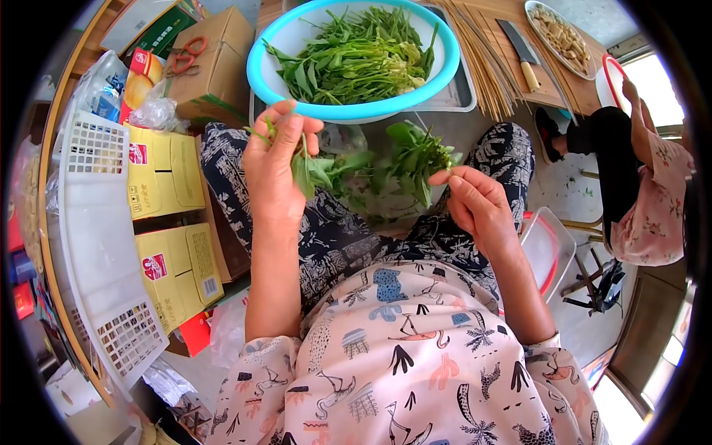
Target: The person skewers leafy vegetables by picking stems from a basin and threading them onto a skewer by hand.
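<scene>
My left hand (278, 159) is closed around some leafy green stems (315, 170), just below the near rim of the basin. To its right, my right hand (475, 200) pinches a leafy green sprig (417, 157) by its tip, with small buds near the fingers. Beyond both hands stands a white basin with a blue rim (348, 111), heaped with picked greens (348, 59). Between my knees, more greens lie low in what looks like a clear plastic bag (345, 139), partly hidden by the leaves I hold.
Right of the basin lie thin sticks (482, 59), a knife (519, 44) and a plate of pale pieces (560, 37). Yellow boxes (167, 174), a cardboard box (215, 67) with red scissors (189, 55), and a white plastic basket (96, 222) stand left. Another person (653, 193) sits at right.
</scene>
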A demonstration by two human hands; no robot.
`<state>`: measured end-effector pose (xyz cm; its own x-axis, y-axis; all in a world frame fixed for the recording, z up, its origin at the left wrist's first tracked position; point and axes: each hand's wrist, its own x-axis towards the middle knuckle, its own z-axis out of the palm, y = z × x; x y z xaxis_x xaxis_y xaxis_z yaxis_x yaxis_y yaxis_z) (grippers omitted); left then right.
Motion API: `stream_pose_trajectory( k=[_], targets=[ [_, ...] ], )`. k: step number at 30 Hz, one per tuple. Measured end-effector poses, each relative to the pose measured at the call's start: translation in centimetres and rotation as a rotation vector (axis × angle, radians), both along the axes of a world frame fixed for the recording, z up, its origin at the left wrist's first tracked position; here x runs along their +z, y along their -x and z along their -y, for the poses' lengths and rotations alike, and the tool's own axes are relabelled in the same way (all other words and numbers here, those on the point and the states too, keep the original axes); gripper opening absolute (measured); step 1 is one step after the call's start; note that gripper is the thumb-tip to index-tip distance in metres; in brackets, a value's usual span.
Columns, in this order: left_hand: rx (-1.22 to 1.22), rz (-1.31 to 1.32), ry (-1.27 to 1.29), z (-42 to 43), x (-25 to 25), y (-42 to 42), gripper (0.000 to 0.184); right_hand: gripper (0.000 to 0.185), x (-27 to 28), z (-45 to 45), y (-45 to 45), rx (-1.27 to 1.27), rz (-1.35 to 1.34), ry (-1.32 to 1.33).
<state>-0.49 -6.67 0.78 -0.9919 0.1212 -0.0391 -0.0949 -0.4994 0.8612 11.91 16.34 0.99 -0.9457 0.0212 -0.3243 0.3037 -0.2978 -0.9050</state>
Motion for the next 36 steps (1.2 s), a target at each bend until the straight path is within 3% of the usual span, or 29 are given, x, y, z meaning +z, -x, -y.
stream_pose_trajectory(
  k=[4,12,36],
  targets=[
    [-0.133,0.128,0.062,-0.8,0.2,-0.5,0.013,0.023,1.4,0.5,-0.1,0.094,-0.024,-0.134],
    [-0.254,0.161,0.044,-2.4,-0.4,-1.3,0.014,0.022,3.4,1.5,-0.1,0.201,0.007,-0.105],
    [-0.299,0.210,-0.014,-2.1,-0.1,-1.4,0.013,0.022,3.5,1.6,0.1,0.257,0.024,-0.172]
  ],
)
